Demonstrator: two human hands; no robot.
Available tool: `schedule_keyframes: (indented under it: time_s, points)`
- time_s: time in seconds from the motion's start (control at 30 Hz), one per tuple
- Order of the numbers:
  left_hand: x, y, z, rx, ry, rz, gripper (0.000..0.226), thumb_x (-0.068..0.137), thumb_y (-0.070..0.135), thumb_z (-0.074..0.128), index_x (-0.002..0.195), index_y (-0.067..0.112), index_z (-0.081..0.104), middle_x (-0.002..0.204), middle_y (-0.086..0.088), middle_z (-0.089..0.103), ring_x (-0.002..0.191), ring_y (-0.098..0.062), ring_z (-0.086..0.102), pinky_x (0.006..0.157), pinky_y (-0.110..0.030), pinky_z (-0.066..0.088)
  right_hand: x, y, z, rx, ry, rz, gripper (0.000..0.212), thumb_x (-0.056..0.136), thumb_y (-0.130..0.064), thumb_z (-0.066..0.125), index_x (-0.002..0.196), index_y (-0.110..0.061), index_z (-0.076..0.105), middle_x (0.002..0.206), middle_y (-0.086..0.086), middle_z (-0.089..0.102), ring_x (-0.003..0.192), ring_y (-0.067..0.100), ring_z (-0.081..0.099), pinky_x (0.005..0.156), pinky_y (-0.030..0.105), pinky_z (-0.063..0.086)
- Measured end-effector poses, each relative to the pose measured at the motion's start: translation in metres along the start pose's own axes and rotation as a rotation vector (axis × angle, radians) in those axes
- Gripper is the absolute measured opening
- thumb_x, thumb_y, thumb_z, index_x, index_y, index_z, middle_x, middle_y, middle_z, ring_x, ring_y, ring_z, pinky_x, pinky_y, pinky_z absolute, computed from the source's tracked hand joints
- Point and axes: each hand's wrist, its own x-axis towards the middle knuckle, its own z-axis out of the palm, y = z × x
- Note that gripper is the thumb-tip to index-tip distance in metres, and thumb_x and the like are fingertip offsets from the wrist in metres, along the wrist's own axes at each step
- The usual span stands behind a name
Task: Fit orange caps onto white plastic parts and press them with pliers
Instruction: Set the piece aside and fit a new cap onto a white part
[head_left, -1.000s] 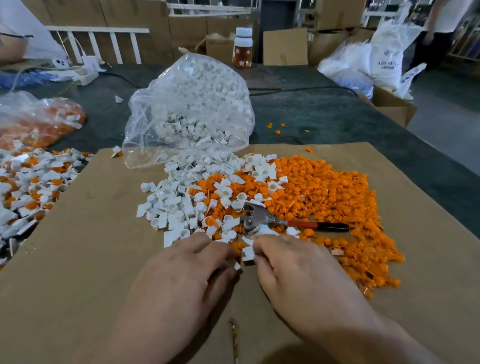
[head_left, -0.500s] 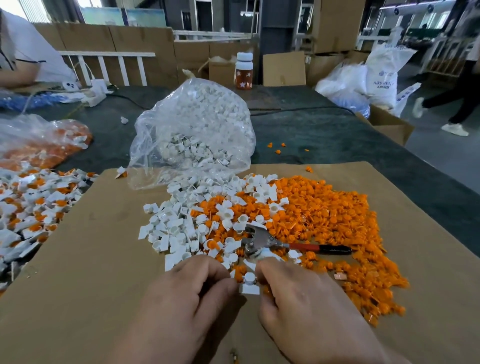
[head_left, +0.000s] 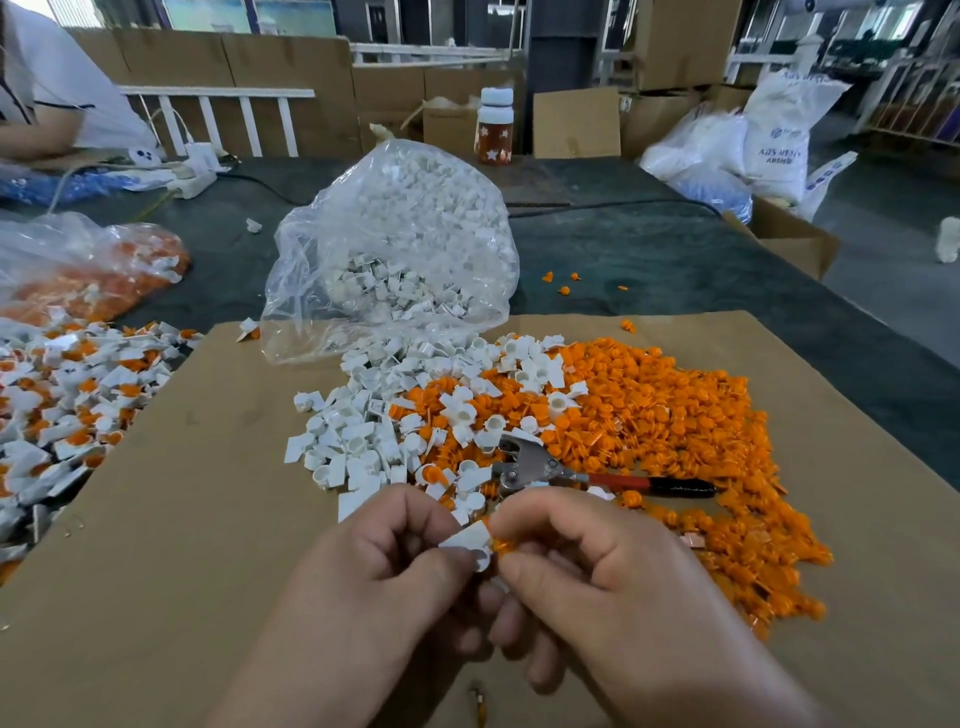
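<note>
At the bottom centre of the frame our left hand and right hand meet above a brown cardboard sheet. The left fingers are curled and pinch a small white plastic part. The right fingers are curled too and pinch a small orange cap, which touches the white part's right side. We cannot tell whether the cap is seated in it.

Just above our hands, metal pliers with red and black handles lie flat on the sheet, head to the left and handles pointing right. They rest where a heap of loose white parts at centre runs into a wide heap of loose orange caps at centre right.

Higher up, a clear plastic bag of white parts sits at the sheet's far edge, its mouth spilling onto the heap. At the left edge lies a pile of white parts with orange caps fitted, and above it a second clear bag with orange contents.

The dark green desk carries a few stray orange caps. Near its far edge stands a white-capped bottle with star marks, and white sacks fill the upper right.
</note>
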Motion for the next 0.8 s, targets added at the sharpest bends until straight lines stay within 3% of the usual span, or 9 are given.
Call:
schedule_keyframes:
  time_s: [0.07,0.17,0.23,0.4,0.5,0.57,0.7,0.8]
  points:
    - [0.000,0.000,0.002,-0.072,0.022,0.043,0.014,0.075,0.003,0.073,0.066,0.003,0.062,0.059,-0.024,0.064,0.044,-0.024,0.059,0.040,-0.020,0.046,0.001,0.001,0.000,0.123,-0.016,0.025,0.021,0.091,-0.021,0.060,0.098,-0.040,0.065,0.072,0.007,0.073,0.055,0.022,0.067,0.055,0.033,0.055]
    - [0.000,0.000,-0.001,0.013,0.011,0.111,0.027,0.056,0.037,0.076,0.067,0.014,0.068,0.058,-0.017,0.065,0.050,-0.022,0.061,0.046,-0.022,0.048,0.003,0.003,-0.002,0.254,-0.014,0.056,0.023,0.082,-0.023,0.063,0.100,-0.037,0.068,0.075,0.013,0.073,0.059,0.027,0.069,0.060,0.041,0.056]
    - [0.002,-0.003,-0.003,0.027,0.034,0.123,0.028,0.053,0.043,0.074,0.065,0.019,0.066,0.055,-0.015,0.062,0.047,-0.023,0.058,0.045,-0.023,0.046,0.003,0.002,-0.002,0.268,-0.017,0.047,0.024,0.080,-0.020,0.062,0.097,-0.035,0.070,0.075,0.012,0.073,0.061,0.027,0.071,0.060,0.041,0.057]
    - [0.003,-0.009,-0.001,-0.006,-0.027,0.106,0.027,0.053,0.041,0.075,0.075,0.025,0.073,0.060,-0.016,0.062,0.046,-0.024,0.058,0.045,-0.025,0.049,0.001,-0.003,-0.002,0.109,0.044,-0.030,0.026,0.087,-0.005,0.063,0.087,-0.029,0.073,0.081,0.002,0.068,0.059,0.026,0.070,0.057,0.047,0.060]
    - [0.002,-0.012,0.000,-0.005,-0.084,0.099,0.023,0.071,0.033,0.087,0.089,0.025,0.076,0.064,-0.019,0.062,0.050,-0.029,0.058,0.053,-0.035,0.050,-0.001,-0.001,-0.002,-0.190,0.127,-0.157,0.029,0.089,-0.007,0.065,0.090,-0.036,0.070,0.097,-0.015,0.060,0.065,0.014,0.068,0.058,0.032,0.058]
    - [0.001,-0.015,0.000,0.005,-0.084,0.098,0.014,0.075,0.026,0.076,0.090,0.024,0.074,0.063,-0.021,0.060,0.051,-0.031,0.057,0.055,-0.038,0.046,-0.002,-0.001,0.000,-0.407,0.157,-0.268,0.029,0.088,-0.015,0.067,0.098,-0.042,0.063,0.104,-0.020,0.056,0.079,0.009,0.064,0.067,0.023,0.053]
    - [0.000,-0.015,0.002,-0.022,-0.056,0.071,0.003,0.077,0.018,0.067,0.080,0.019,0.065,0.057,-0.021,0.055,0.049,-0.031,0.052,0.055,-0.039,0.042,-0.001,0.000,0.002,-0.433,0.230,-0.355,0.027,0.083,-0.018,0.070,0.093,-0.041,0.058,0.098,-0.017,0.057,0.076,0.009,0.060,0.059,0.014,0.047]
    - [-0.002,-0.017,0.001,-0.042,-0.044,0.049,0.022,0.090,0.003,0.063,0.074,0.018,0.061,0.059,-0.024,0.059,0.048,-0.032,0.053,0.052,-0.035,0.043,-0.001,0.002,0.003,-0.553,0.272,-0.439,0.013,0.081,-0.024,0.065,0.084,-0.035,0.059,0.096,-0.018,0.058,0.084,0.003,0.060,0.064,0.011,0.046]
